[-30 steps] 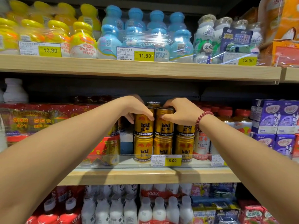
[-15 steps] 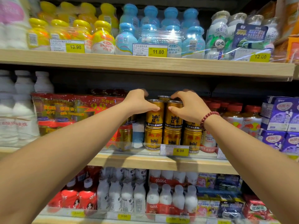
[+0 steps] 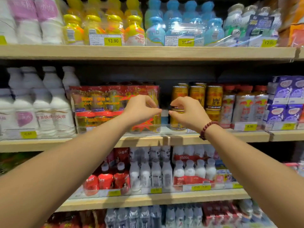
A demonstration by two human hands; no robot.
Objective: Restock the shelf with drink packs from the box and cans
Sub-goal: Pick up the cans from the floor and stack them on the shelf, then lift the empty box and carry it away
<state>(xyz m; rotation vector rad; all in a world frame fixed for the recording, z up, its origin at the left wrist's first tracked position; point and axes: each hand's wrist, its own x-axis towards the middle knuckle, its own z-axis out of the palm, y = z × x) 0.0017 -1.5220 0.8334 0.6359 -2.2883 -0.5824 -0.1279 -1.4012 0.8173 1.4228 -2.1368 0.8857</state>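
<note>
Gold energy-drink cans [image 3: 213, 97] stand stacked two high on the middle shelf [image 3: 238, 136], behind a clear rail. To their left sits a red shrink-wrapped multipack of the same cans [image 3: 105, 102]. My left hand [image 3: 141, 110] hovers in front of the pack's right edge, fingers loosely curled, holding nothing. In front of the leftmost can column is my right hand [image 3: 187, 113], with a red bead bracelet on its wrist; it is also loosely curled and holds nothing. Both hands are off the cans. No box is in view.
White bottles [image 3: 41, 109] fill the shelf's left end, red-capped bottles [image 3: 245, 106] and purple cartons [image 3: 286, 99] its right. Yellow and blue bottle packs [image 3: 154, 28] line the top shelf. White and red bottles [image 3: 156, 173] stand on the shelf below.
Both hands have let go of the top gold cans and drawn back toward me, lower and closer together. The view has shifted left and is motion-blurred.
</note>
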